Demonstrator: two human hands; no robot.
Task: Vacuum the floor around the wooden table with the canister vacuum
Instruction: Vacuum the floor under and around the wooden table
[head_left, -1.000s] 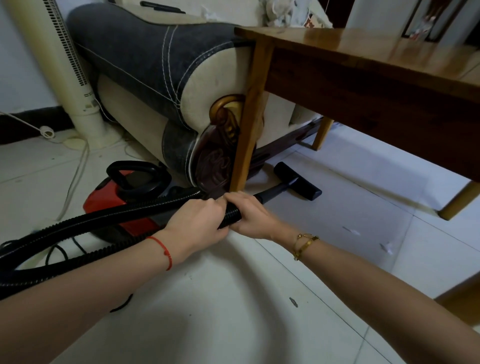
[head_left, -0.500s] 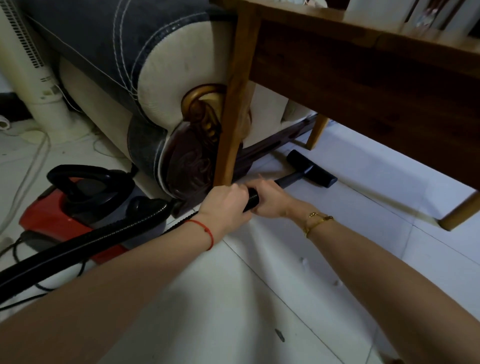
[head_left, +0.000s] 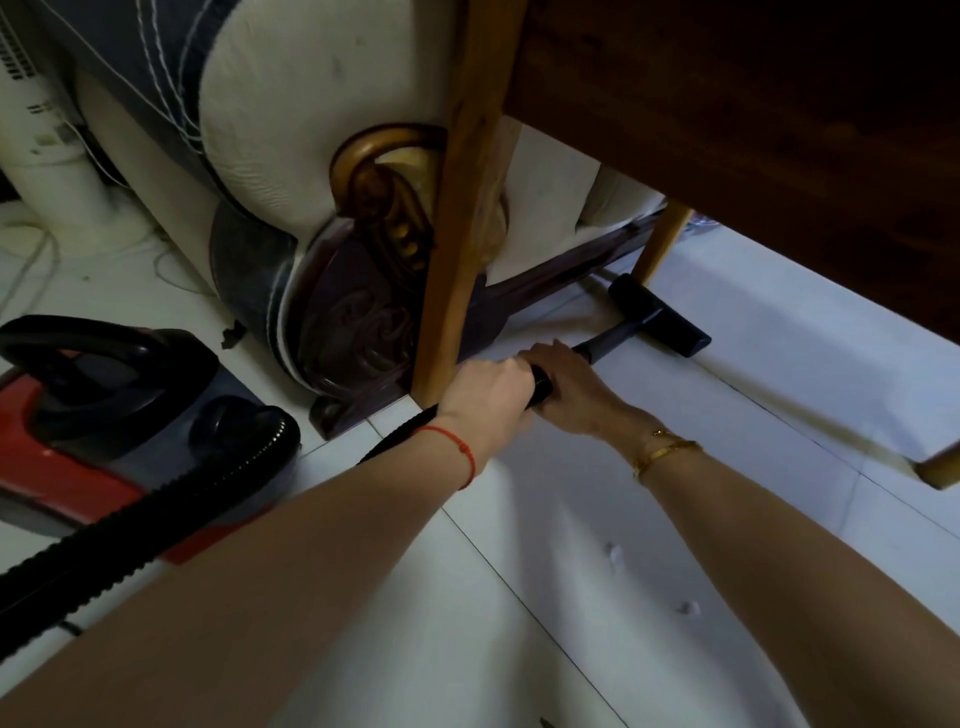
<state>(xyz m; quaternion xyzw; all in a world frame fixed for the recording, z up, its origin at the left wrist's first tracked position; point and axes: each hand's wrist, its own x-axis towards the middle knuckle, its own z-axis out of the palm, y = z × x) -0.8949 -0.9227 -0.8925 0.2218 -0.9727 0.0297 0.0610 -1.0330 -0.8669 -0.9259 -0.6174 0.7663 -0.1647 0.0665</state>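
White floor tiles (head_left: 597, 649) ran under the wooden table (head_left: 753, 130), whose near leg (head_left: 457, 234) stood just beside the carved end of a sofa (head_left: 291, 171). A person crouched low at that corner. The left hand (head_left: 483, 400) gripped the black hose (head_left: 156, 499) where it met the wand, fingers curled round it. The right hand (head_left: 566, 395) held the wand (head_left: 602, 345) just ahead, fingers wrapped over the top. Both hands sat close together beside the foot of the near leg.

The wand reached under the table, and its floor head (head_left: 660, 322) lay flat on the tiles near the far leg (head_left: 662, 249), along the sofa's base. The red canister vacuum (head_left: 83, 431) sat on the floor to the left, near the sofa end, with a white fan (head_left: 41, 135) behind it.

As a judgement, the work was partway along: the head was covering the strip between sofa and table. At least 2 small white scraps (head_left: 613, 553) lay on the tiles nearer the person, so that patch, and the floor on the table's other sides, looked left to do.
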